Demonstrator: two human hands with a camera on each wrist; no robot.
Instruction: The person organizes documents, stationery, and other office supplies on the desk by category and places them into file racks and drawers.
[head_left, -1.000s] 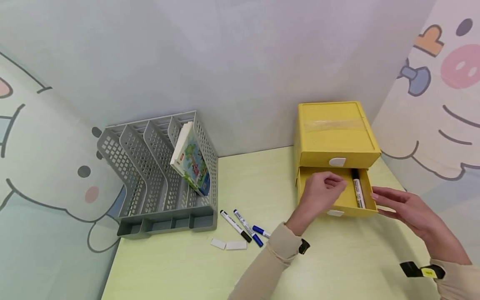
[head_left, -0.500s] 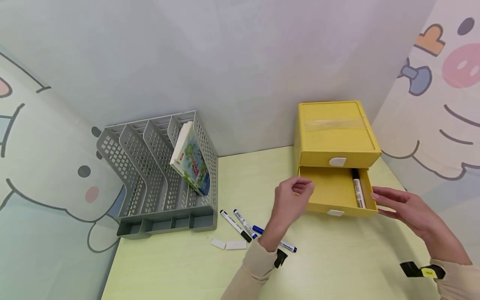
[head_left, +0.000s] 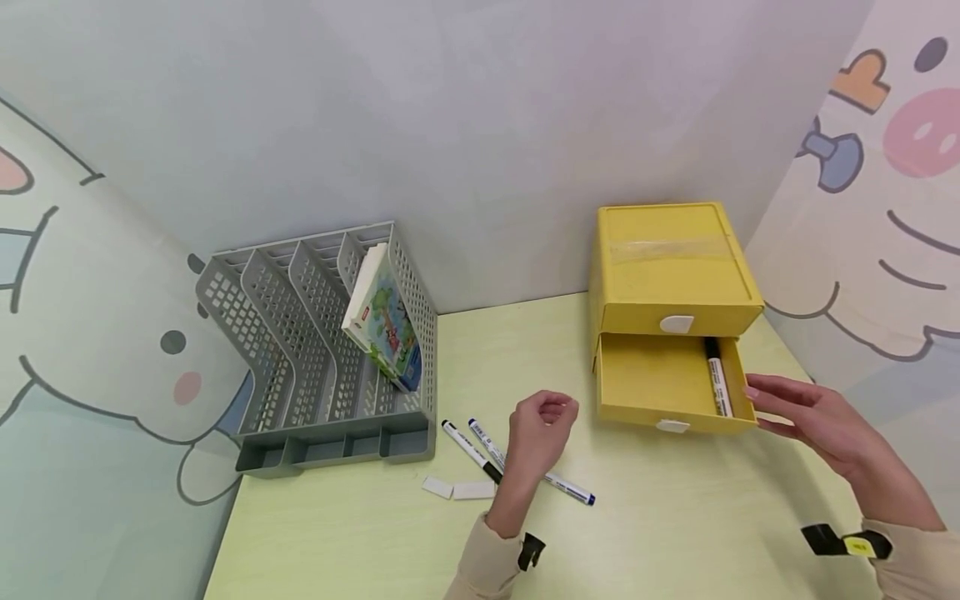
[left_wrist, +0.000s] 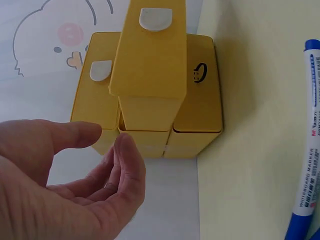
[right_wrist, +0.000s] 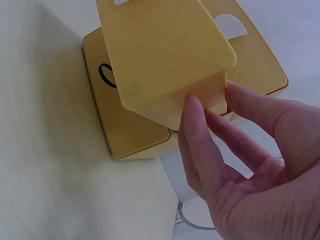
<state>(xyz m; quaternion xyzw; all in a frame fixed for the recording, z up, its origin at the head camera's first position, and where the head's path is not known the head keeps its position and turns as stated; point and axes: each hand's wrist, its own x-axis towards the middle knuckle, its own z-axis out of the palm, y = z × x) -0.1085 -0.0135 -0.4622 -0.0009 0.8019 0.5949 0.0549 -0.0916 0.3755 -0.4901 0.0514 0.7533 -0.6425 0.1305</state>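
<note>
Since the earlier frame, our left hand [head_left: 538,433] has shifted leftward, clear of the drawer; its fingers bend loosely around nothing. Partly hidden by it, a slim white marker with blue ends [head_left: 572,488] lies on the pale yellow-green table [head_left: 637,533]; we judge it light, stiff and apt to roll, best pinched mid-barrel. Our right hand [head_left: 821,425] grips the right side wall of the shallow yellow plastic drawer [head_left: 645,379], pulled partway out; it should be light and slightly slick, best held by its white tab [head_left: 672,426] or rim. Inside, along that wall, lies a black-capped white marker [head_left: 720,387]. Above and behind stands the yellow boxy cabinet [head_left: 667,279].
</note>
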